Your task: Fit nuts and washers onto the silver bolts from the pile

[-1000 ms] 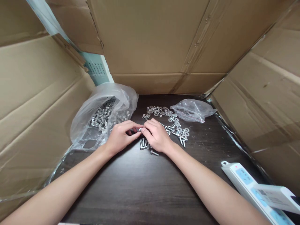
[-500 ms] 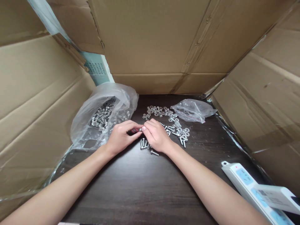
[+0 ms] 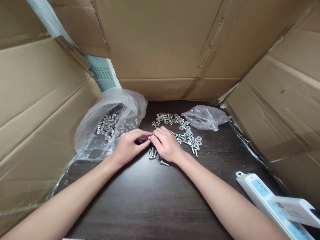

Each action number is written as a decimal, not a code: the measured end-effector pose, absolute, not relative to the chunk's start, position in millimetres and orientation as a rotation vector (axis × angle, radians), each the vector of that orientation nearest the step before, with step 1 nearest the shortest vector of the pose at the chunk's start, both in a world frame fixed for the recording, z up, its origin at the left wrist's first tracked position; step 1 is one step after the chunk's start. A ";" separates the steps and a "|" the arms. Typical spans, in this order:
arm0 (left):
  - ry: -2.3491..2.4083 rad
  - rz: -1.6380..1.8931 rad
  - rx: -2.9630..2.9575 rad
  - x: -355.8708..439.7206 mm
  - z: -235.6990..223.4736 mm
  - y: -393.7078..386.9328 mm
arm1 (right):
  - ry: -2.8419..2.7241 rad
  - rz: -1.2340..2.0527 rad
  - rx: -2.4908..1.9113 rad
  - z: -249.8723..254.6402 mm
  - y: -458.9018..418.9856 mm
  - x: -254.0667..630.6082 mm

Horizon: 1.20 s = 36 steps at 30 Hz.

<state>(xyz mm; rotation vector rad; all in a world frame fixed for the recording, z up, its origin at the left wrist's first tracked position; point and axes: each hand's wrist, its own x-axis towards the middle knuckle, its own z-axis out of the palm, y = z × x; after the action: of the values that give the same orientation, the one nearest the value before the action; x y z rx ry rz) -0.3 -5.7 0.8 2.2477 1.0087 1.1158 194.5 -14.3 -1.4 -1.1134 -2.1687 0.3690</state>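
Observation:
My left hand (image 3: pixel 131 141) and my right hand (image 3: pixel 167 143) meet above the dark table, fingertips together. Between thumb and forefinger the left pinches a small shiny metal bolt (image 3: pixel 149 137), mostly covered by the fingers. The fingers of my right hand are closed on the same piece from the other side; whether a nut or washer sits on it I cannot make out. Just below the hands lie several bolts (image 3: pixel 153 153), and a single bolt (image 3: pixel 164 163) rests nearer to me. Loose washers (image 3: pixel 198 141), nuts and bolts spread behind and right of my right hand.
A clear plastic bag (image 3: pixel 86 133) full of bolts (image 3: pixel 108 126) stands open at the left. Toward the back right lies a smaller clear bag (image 3: pixel 206 117). A white power strip (image 3: pixel 252 191) with a plugged-in adapter is at the right. Cardboard walls (image 3: pixel 162 40) enclose the table (image 3: pixel 140 200).
The fingertips have shifted slightly around the bolt, and less of it shows. Both hands stay in nearly the same place; the things on the table have not moved.

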 end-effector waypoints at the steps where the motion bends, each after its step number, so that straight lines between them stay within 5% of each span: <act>1: 1.017 1.110 2.246 -0.4 0.6 -5.6 | -2.165 0.375 -1.106 -1.5 -14.2 194.6; 36: 1.048 1.018 1.721 -0.3 -0.4 1.6 | -2.063 0.354 -1.079 -6.6 -14.6 195.3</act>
<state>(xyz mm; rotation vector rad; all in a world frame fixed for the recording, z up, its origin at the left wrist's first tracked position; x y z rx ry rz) -0.3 1.6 -0.4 1.7206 1.0480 1.0184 195.3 -14.6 -6.6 -1.0792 -2.0629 0.3536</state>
